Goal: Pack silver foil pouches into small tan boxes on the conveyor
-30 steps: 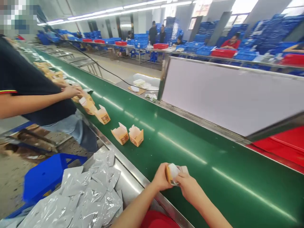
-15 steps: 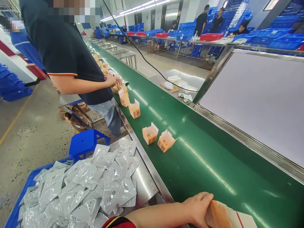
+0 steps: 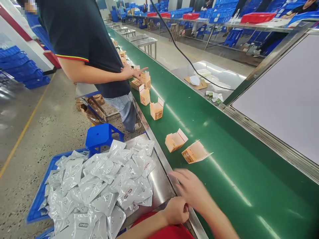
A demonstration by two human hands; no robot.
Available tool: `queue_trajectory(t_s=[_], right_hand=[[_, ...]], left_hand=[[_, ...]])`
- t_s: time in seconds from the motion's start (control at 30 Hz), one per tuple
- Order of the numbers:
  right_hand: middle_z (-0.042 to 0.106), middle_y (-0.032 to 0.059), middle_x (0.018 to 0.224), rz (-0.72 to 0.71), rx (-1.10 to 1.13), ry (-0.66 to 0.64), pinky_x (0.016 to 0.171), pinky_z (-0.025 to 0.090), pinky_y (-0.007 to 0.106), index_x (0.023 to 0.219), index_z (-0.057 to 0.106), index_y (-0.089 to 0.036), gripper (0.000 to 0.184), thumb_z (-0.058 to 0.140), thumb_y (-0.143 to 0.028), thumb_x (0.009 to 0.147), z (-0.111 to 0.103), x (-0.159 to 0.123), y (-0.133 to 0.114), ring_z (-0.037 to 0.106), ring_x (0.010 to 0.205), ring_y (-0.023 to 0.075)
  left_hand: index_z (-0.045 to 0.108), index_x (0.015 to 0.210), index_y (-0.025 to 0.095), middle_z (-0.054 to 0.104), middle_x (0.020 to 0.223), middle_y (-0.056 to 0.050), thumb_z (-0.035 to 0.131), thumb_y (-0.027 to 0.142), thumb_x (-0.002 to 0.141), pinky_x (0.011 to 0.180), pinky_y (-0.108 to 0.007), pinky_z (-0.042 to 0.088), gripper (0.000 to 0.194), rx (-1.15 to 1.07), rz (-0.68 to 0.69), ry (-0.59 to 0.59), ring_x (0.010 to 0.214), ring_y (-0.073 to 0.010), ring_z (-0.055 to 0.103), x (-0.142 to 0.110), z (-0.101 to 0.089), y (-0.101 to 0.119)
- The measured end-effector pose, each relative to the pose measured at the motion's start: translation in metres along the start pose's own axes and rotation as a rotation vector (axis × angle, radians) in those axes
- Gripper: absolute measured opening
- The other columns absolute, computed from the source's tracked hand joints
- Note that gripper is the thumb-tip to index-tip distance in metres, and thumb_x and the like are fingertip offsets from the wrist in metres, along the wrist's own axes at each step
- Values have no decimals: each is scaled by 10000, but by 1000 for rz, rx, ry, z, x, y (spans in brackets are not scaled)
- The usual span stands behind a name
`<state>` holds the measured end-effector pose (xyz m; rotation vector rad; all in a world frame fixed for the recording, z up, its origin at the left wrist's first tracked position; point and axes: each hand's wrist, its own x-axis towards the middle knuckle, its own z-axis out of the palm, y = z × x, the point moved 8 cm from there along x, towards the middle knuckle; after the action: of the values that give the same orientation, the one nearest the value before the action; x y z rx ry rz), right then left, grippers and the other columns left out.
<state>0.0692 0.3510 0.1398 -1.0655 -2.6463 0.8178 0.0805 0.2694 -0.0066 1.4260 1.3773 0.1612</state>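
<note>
My left hand is curled into a fist at the steel edge between the pouch tray and the green conveyor belt; what it holds, if anything, is hidden. Just above it my right hand is motion-blurred, with fingers stretched toward the pile of silver foil pouches, and holds nothing. Two small open orange cartons lie on the belt a short way beyond my hands. Further up the belt stand another carton and several more.
A co-worker in a black shirt stands at the belt's left side, a hand on cartons there. A blue stool and a blue crate sit by the pouches. A white panel borders the belt's right side.
The carton I held in both hands is gone from view. My right hand has swung left toward the pouches and my left has drawn back into a fist. The cartons on the belt have come nearer.
</note>
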Motion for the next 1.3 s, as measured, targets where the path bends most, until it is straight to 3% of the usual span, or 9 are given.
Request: queue_trajectory(t_s=[0.17,0.3,0.43,0.57,0.73,0.83,1.0,1.13,1.3], right_hand=[[471,0,1398,-290,105,-81,1150,158,355,1241,543,-338,769,664,-10,556,70,130,-48,310,1357,179],[663,0,1153,-286,116,-32,1102,221,226,1152,614,-301,662,603,39,584,75,148,-46,480,1228,91],[536,84,1331,-147,95,73,1010,381,236,1169,613,-237,571,629,-34,635,42,109,-30,567,1138,186],[557,112,1255,92,238,322,924,461,284,1038,638,-208,347,595,-191,694,-29,32,10,597,1047,225],[627,102,1102,583,334,598,799,501,308,1187,480,-168,410,418,-408,860,-101,-64,83,616,928,204],[652,74,1033,823,222,487,755,481,292,1151,487,-182,354,421,-381,865,-104,-82,112,617,863,193],[617,94,926,918,59,296,730,435,310,851,652,-181,143,558,-172,743,-89,-94,135,592,831,224],[613,95,908,977,-1,272,787,414,331,881,660,-193,156,566,-179,758,-82,-114,147,567,930,257],[660,86,926,962,136,240,782,447,330,1065,562,-163,279,369,-163,864,-71,-125,148,618,865,209]], left_hand=[[505,658,222,610,744,-2,529,181,626,728,-332,470,57,-44,-30,16,770,-223,605,-14,-13,-17],[556,789,224,642,817,-6,502,149,638,733,-297,455,177,-77,-42,73,808,-200,611,-20,-33,-29],[567,822,206,648,793,-1,485,79,606,702,-264,442,264,-107,-50,127,770,-171,606,-21,-48,-38],[553,773,189,611,718,-15,467,106,667,699,-303,468,159,-132,-74,219,709,-181,595,-5,-62,-35],[397,1264,164,478,1319,-106,586,194,689,1076,-348,347,607,-200,66,369,1264,-222,439,47,-72,19],[217,1394,162,280,1477,-141,674,150,598,1156,-422,236,918,-305,121,476,1403,-271,237,75,-73,49],[213,1407,185,337,1453,-148,760,130,496,1123,-482,294,1064,-266,341,383,1359,-302,323,104,-64,89],[430,1274,208,503,1304,-95,790,126,393,1088,-497,341,955,-160,478,310,1251,-306,443,112,-55,112],[473,1181,180,531,1195,-109,693,164,528,1055,-504,368,690,-83,496,406,1165,-292,480,100,-38,124]])
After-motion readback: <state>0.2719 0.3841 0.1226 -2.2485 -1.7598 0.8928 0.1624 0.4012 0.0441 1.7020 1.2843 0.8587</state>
